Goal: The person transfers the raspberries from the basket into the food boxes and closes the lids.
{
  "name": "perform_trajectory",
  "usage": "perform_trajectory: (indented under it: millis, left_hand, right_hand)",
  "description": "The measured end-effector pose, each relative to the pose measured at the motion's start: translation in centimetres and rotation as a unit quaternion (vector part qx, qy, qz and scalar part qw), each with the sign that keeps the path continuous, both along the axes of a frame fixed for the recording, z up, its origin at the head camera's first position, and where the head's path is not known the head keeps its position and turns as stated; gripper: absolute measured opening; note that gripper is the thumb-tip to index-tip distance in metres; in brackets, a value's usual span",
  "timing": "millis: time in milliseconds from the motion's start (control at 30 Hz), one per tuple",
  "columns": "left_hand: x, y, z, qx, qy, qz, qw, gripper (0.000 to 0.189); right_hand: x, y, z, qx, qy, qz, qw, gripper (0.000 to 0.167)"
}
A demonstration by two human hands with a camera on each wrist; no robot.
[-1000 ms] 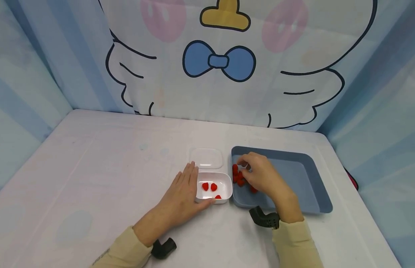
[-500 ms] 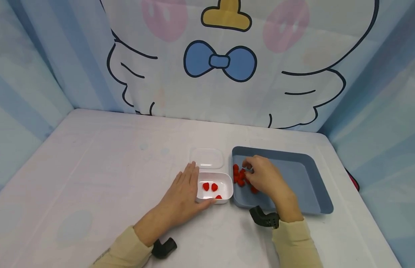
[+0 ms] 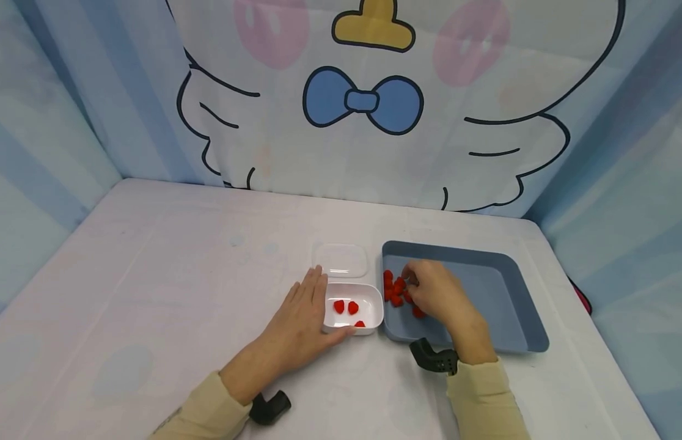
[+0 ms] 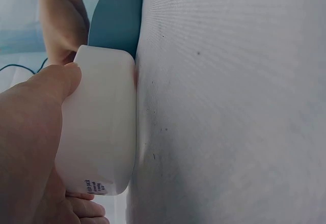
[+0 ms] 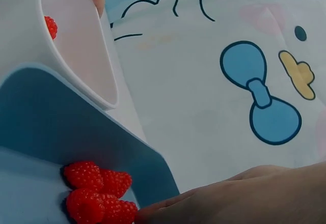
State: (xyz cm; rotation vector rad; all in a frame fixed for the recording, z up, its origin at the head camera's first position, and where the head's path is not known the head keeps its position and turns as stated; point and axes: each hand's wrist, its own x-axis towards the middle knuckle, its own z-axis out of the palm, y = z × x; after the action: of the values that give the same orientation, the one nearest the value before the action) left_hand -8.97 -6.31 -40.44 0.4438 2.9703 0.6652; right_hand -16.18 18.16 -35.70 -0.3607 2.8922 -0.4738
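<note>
A small white container [image 3: 368,300] holds three red raspberries [image 3: 353,307]. My left hand [image 3: 297,321] lies along its left side with straight fingers, and the thumb rests on the near rim. The left wrist view shows that thumb [image 4: 71,76] against the container's white wall [image 4: 102,122]. In the blue-grey tray [image 3: 484,293], several raspberries [image 3: 396,300] cluster at the left wall. My right hand [image 3: 442,296] is over them, fingers bent down at the cluster's right side. Raspberries [image 5: 85,206] lie right beside its fingers in the right wrist view; whether one is pinched is hidden.
A clear lid [image 3: 340,260] lies flat behind the white container. The tray stands against the container's right side. A printed fabric backdrop [image 3: 363,159] rises behind the white-covered table [image 3: 154,275], with curtains [image 3: 638,214] at the sides.
My right hand has shifted a little right and toward me over the raspberries, its fingers drawn closer together. The left hand stays at the white container.
</note>
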Motion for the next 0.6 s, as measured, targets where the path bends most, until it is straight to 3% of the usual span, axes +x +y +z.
perform_trajectory:
  millis: [300, 600]
  left_hand:
    - [0.1, 0.0, 0.1, 0.002, -0.01, 0.002, 0.9999, 0.105]
    - [0.1, 0.0, 0.1, 0.002, 0.004, -0.002, 1.0, 0.105]
  right_hand:
    - [-0.1, -0.2, -0.6, 0.0, 0.009, -0.007, 0.9999, 0.02]
    - [-0.4, -0.7, -1.1, -0.014, 0.04, 0.013, 0.999, 0.021]
